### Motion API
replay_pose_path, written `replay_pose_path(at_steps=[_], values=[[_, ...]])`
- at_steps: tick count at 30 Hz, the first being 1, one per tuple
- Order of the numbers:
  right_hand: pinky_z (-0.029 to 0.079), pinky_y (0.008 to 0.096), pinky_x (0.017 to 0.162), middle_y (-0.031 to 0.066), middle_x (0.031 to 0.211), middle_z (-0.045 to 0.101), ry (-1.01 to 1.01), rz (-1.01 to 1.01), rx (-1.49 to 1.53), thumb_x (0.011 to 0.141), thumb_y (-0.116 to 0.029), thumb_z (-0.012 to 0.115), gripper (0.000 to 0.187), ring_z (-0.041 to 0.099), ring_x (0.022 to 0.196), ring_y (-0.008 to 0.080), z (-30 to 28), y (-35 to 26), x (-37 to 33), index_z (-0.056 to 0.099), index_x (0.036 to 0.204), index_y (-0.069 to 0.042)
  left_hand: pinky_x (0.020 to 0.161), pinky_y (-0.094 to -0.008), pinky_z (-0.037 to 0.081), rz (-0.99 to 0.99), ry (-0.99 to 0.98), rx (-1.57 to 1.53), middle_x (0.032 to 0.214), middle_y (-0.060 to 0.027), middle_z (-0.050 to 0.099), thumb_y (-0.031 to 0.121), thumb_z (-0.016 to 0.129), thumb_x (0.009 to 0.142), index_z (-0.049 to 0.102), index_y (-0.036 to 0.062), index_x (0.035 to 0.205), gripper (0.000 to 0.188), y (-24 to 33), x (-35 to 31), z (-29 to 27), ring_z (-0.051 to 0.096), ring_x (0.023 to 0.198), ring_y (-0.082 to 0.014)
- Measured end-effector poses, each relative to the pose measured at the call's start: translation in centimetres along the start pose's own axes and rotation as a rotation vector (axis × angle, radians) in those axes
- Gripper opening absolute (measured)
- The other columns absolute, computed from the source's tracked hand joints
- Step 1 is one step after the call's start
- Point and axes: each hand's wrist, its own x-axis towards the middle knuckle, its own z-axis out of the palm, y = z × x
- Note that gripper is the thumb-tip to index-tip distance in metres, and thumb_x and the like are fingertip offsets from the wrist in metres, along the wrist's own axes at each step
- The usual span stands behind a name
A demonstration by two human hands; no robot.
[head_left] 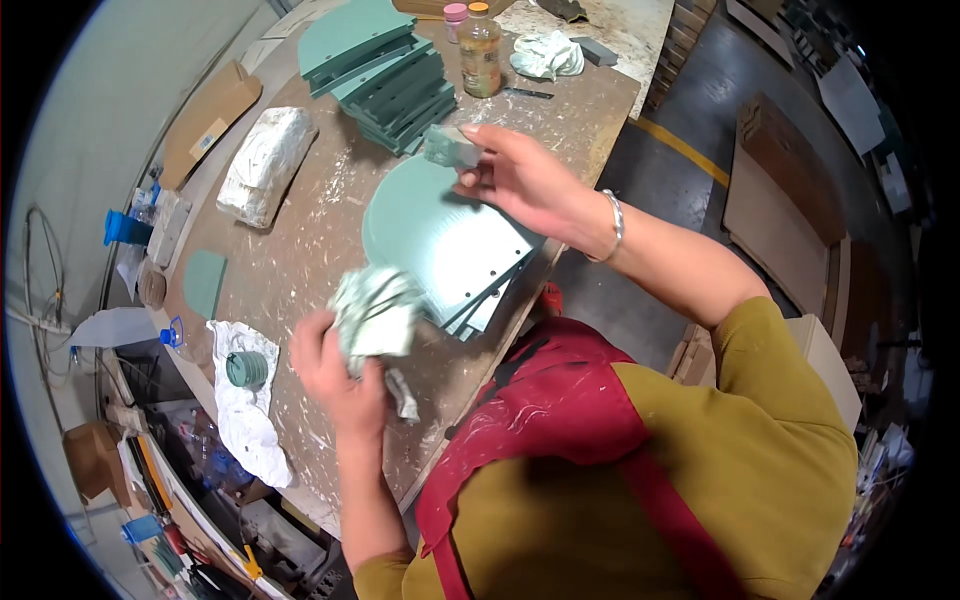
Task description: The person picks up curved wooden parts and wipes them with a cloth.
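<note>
My left hand is closed on a crumpled pale green-and-white striped rag, blurred by motion, just left of the green panels. Higher up, my right hand pinches a small greenish block-like piece between thumb and fingers. What the piece is made of, I cannot tell. Below it lies a small fanned pile of rounded green panels, with small holes along the straight edge and a bright sheen on top. A taller stack of similar green panels stands beyond, its edges uneven.
The worn brown table also carries a white wrapped bundle, an orange-capped bottle, a pink-lidded jar, a white cloth and a grey block. At left, a green tin rests on a white cloth.
</note>
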Motion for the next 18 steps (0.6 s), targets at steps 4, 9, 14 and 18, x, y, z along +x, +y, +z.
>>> replay_pose_path(at_steps=[4,9,14,18], values=[[0.054,0.0338,0.092,0.0073,0.092,0.061,-0.006,0.150,0.062,0.101,-0.026,0.056,0.025,0.059,0.083,0.0152,0.5,0.6,1.7,0.058,0.105,-0.001,0.104,-0.0491,0.041,0.423,-0.251,0.208,0.128,-0.0129,0.060,0.017,0.068,0.077,0.062,0.0096,0.127,0.052,7.0,4.2,5.8,0.052,0.126,-0.0330],[0.053,0.0280,0.086,0.0008,0.098,0.064,-0.033,-0.063,-0.242,0.098,-0.023,0.061,0.018,0.061,0.089,0.0088,1.1,0.9,0.5,0.064,0.101,-0.006,0.102,-0.0464,0.044,0.529,-0.175,0.240,0.129,-0.0132,0.061,0.015,0.068,0.078,0.060,0.0103,0.133,0.056,5.0,1.7,6.3,0.056,0.123,-0.0318],[0.050,0.0258,0.082,-0.0004,0.097,0.065,-0.094,-0.083,-0.258,0.098,-0.023,0.062,0.017,0.059,0.088,0.0074,0.7,1.1,0.3,0.065,0.101,-0.007,0.094,-0.0445,0.046,0.168,-0.126,0.157,0.119,-0.0140,0.066,0.018,0.068,0.075,0.065,0.0071,0.118,0.044,-2.0,-0.6,1.3,0.061,0.111,-0.0345],[0.050,0.0257,0.081,-0.0006,0.097,0.066,-0.127,-0.064,-0.302,0.098,-0.022,0.061,0.017,0.059,0.087,0.0070,0.6,1.3,0.5,0.065,0.101,-0.007,0.093,-0.0450,0.044,0.221,0.002,0.161,0.113,-0.0150,0.064,0.018,0.068,0.077,0.065,0.0062,0.116,0.041,2.7,2.0,2.6,0.059,0.110,-0.0351]])
